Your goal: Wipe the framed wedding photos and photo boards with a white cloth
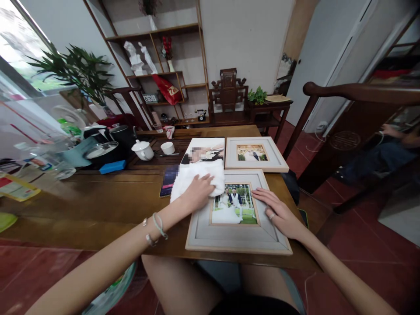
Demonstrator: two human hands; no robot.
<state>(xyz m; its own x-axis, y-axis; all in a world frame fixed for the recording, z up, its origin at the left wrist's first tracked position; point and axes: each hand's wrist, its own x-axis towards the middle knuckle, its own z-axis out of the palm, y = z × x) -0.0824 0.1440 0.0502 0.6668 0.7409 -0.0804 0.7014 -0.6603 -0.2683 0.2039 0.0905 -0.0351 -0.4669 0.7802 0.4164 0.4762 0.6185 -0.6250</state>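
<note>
A framed wedding photo (236,236) lies flat on the wooden table (98,205) right in front of me. My left hand (197,192) presses a white cloth (197,175) against the frame's upper left corner, fingers closed over the cloth. My right hand (278,212) lies flat and open on the frame's right border, holding it down. A second framed photo (254,153) lies beyond it. An unframed photo print (205,151) lies to the left of that one, partly under the cloth.
A tea tray at the back left carries a white teapot (143,150), a cup (167,148), a black kettle (123,133) and a blue block (112,166). A dark phone (168,180) lies beside the cloth. Another person's arm (393,131) shows at the far right.
</note>
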